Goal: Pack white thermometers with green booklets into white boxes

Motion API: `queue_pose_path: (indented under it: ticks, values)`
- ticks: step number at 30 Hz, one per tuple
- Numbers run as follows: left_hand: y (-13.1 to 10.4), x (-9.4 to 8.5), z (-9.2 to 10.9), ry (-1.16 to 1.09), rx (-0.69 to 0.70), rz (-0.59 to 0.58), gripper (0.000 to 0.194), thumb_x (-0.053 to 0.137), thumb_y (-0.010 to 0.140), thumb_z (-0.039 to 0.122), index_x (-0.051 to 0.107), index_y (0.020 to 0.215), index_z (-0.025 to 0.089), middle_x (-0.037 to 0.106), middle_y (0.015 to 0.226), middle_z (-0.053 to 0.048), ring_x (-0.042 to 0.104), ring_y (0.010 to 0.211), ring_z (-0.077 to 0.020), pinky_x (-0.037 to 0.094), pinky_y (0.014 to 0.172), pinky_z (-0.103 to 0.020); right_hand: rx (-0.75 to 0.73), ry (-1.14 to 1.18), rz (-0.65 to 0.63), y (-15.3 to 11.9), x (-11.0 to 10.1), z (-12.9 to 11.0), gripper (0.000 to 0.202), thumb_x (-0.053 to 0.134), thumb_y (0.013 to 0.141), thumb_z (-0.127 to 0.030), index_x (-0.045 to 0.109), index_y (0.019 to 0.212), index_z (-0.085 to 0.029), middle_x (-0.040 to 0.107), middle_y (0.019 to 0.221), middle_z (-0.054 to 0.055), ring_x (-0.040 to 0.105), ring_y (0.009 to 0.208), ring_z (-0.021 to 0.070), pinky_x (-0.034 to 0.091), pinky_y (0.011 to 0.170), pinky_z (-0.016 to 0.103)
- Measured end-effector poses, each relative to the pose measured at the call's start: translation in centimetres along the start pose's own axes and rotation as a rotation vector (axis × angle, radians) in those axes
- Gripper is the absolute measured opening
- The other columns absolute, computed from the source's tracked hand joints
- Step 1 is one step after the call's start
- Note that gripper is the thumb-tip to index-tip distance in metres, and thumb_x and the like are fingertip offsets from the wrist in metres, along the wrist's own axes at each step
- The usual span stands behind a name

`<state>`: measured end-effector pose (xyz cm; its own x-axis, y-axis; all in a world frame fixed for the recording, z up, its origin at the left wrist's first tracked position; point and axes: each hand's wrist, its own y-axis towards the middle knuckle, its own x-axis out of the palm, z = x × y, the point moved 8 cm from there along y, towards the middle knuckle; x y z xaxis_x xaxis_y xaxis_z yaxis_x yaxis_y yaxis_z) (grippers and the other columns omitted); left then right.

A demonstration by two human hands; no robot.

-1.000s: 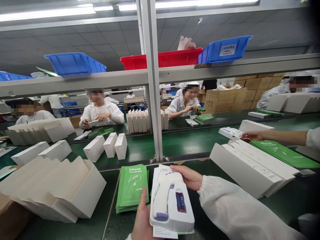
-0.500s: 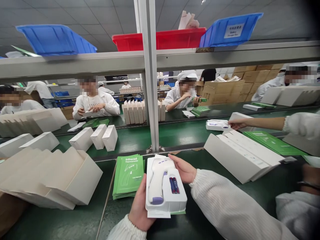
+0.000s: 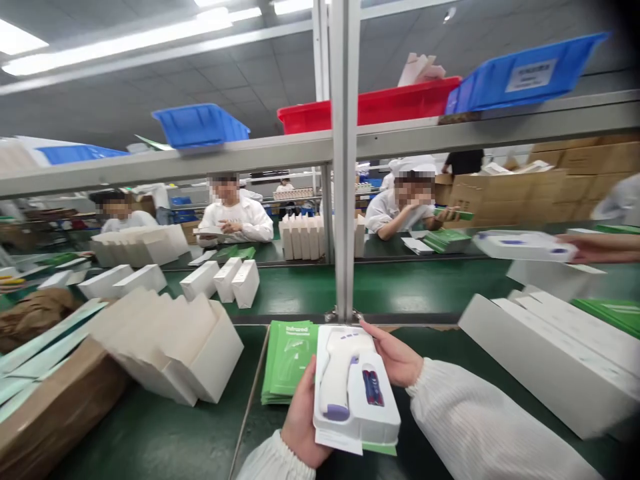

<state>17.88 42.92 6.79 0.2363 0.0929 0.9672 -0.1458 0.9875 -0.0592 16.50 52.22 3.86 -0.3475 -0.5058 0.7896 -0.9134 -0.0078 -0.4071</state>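
Note:
A white plastic tray [image 3: 367,421] is held between my two hands above the bench. In it lie a white infrared thermometer [image 3: 337,380] with a purple grip end and a pair of wrapped batteries [image 3: 373,388]. Beneath the tray stick out a white paper sheet [image 3: 340,441] and a green edge that looks like a manual. My left hand [image 3: 305,420] grips the tray's left side, and my right hand [image 3: 397,353] holds its upper right edge. Just left of the tray rests a stack of green user manuals [image 3: 290,363].
Open white boxes [image 3: 215,353] lean in a row at left; more white boxes [image 3: 545,360] lie at right. A metal post [image 3: 345,200] rises ahead. Beyond, a green conveyor [image 3: 410,287] carries several white boxes [image 3: 245,283]. A co-worker's hand [image 3: 600,248] holds another thermometer tray [image 3: 525,245].
The view has swung left, so the scene sits further right. My hands keep the same hold on the tray. The co-worker's tray at right looks blurred by motion.

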Motion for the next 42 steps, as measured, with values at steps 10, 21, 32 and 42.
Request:
queue_pose_path:
  ticks: [10, 21, 32, 42]
  values:
    - [-3.7, -1.1, 6.8, 0.137, 0.233, 0.262, 0.04, 0.047, 0.08, 0.036, 0.057, 0.111, 0.012, 0.071, 0.091, -0.007, 0.06, 0.097, -0.0238, 0.036, 0.093, -0.038, 0.022, -0.007, 0.064, 5.0, 5.4, -0.3, 0.029, 0.041, 0.088, -0.03, 0.051, 0.102, -0.007, 0.067, 0.084, 0.009, 0.064, 0.074, 0.0169, 0.042, 0.086, 0.033]
    - [-5.4, -2.0, 8.8, 0.187, 0.257, 0.314, 0.052, 0.052, 0.078, 0.037, 0.045, 0.123, 0.012, 0.07, 0.095, -0.008, 0.061, 0.095, -0.0247, 0.039, 0.09, -0.038, 0.089, -0.097, 0.023, 6.7, 7.0, 0.9, 0.027, 0.046, 0.083, -0.032, 0.054, 0.094, -0.008, 0.067, 0.075, 0.009, 0.064, 0.072, 0.0191, 0.042, 0.084, 0.036]
    - [-5.5, -1.6, 8.4, 0.144, 0.286, 0.286, 0.057, 0.053, 0.077, 0.038, 0.043, 0.124, 0.008, 0.07, 0.093, -0.011, 0.06, 0.096, -0.0254, 0.039, 0.089, -0.036, 0.133, -0.083, -0.031, 6.2, 6.9, 1.1, 0.033, 0.048, 0.083, -0.035, 0.053, 0.101, -0.008, 0.067, 0.086, 0.012, 0.063, 0.081, 0.0204, 0.041, 0.086, 0.036]
    - [-4.7, -1.6, 6.3, 0.193, 0.232, 0.259, 0.048, 0.05, 0.079, 0.034, 0.046, 0.122, 0.012, 0.07, 0.094, -0.009, 0.06, 0.097, -0.0239, 0.038, 0.091, -0.037, 0.081, -0.025, -0.101, 5.1, 4.8, 0.6, 0.033, 0.045, 0.085, -0.032, 0.051, 0.105, -0.006, 0.067, 0.088, 0.012, 0.063, 0.084, 0.0207, 0.039, 0.089, 0.037]
